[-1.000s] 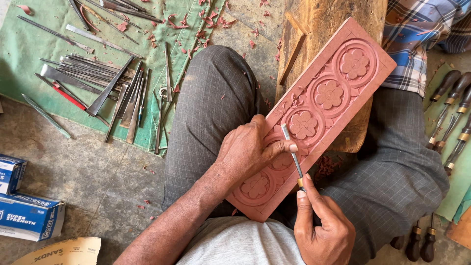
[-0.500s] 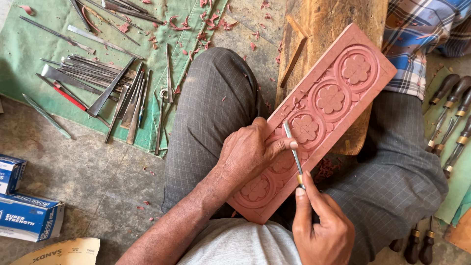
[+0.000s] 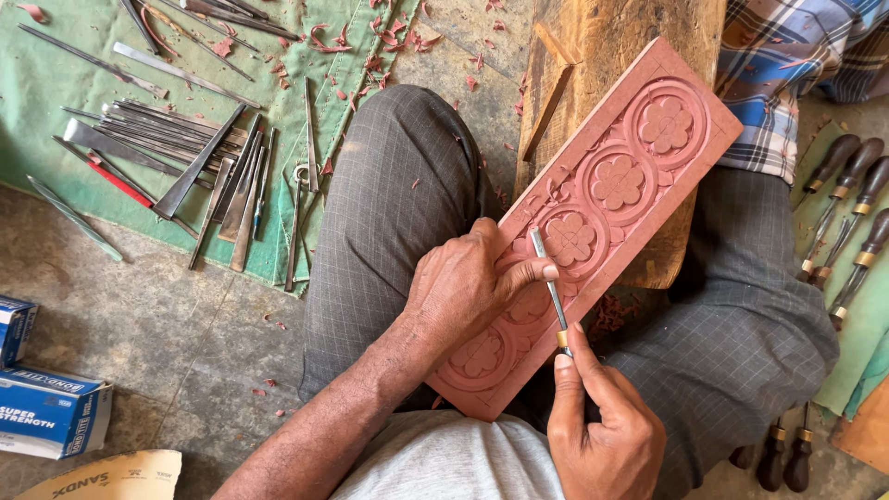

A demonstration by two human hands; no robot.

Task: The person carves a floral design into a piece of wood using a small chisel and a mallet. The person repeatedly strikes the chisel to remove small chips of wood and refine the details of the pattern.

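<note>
Across the middle of the frame, a reddish carved panel [image 3: 619, 185] with round flower medallions was laid slantwise over the lap, its upper end propped on a wooden block [image 3: 611, 37]. It was steadied by the left hand [image 3: 463, 292], whose thumb was pressed beside the blade. A slim chisel [image 3: 548, 282] was clamped in the right hand [image 3: 602, 435] at lower centre. Metal carving tools [image 3: 194, 157] were spread on a green cloth [image 3: 56, 111] at upper left.
</note>
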